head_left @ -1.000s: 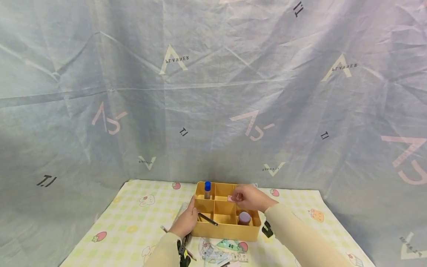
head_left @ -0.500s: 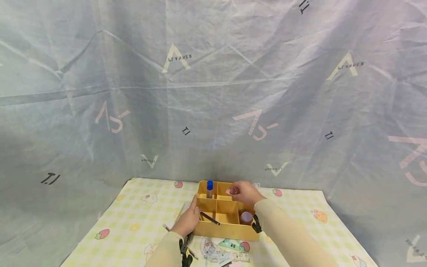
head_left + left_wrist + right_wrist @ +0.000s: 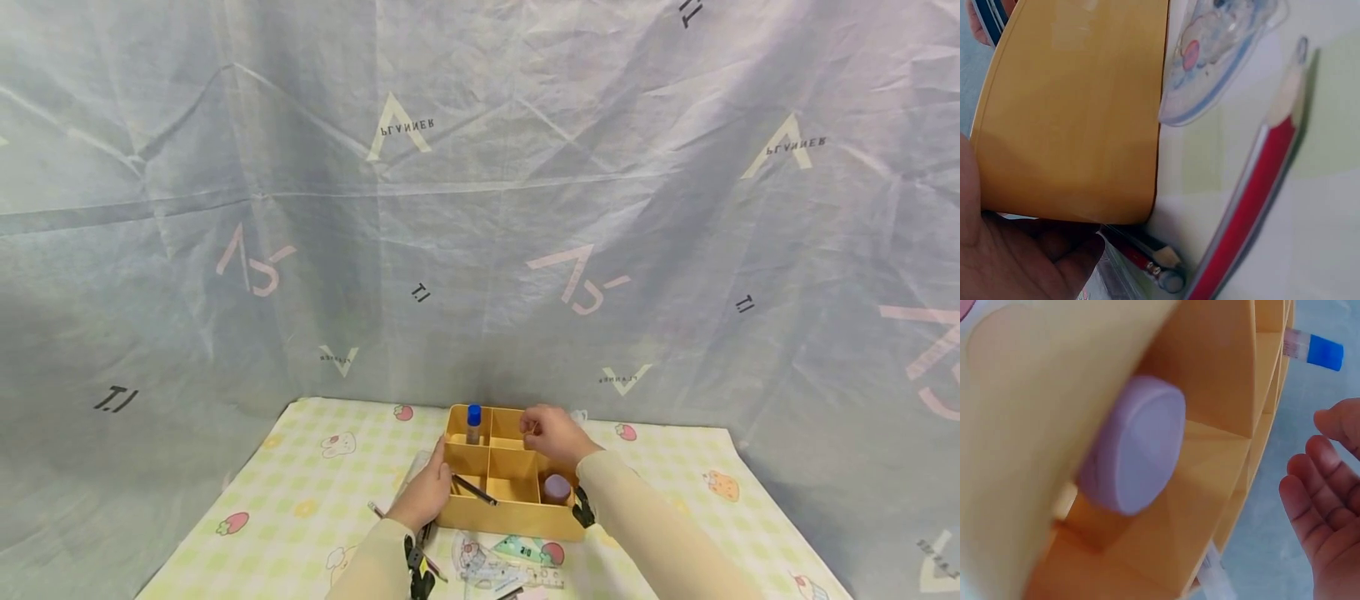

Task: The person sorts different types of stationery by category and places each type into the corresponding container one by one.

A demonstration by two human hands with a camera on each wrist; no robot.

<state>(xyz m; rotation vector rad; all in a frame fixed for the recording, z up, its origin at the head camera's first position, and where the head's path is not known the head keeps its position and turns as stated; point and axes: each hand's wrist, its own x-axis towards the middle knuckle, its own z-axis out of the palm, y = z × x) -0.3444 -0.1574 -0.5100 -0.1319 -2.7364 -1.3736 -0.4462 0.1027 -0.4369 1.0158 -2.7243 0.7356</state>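
A yellow divided box stands on the table. My left hand rests against its left side, fingers along the wall; the left wrist view shows this hand at the box's corner. Above the back middle and right compartments is my right hand. In the right wrist view this hand has its fingers apart, holding nothing. A blue-capped glue stick stands in the back left compartment. A black pen leans across the front left one. A round purple container sits at front right.
Clear rulers and a green set square lie before the box. A red pencil and other pencils lie by its left side. A grey printed curtain hangs behind the table.
My right hand has moved slightly left and back over the box. The small pink piece in its fingers is no longer visible there. My left hand stays at the box's side.
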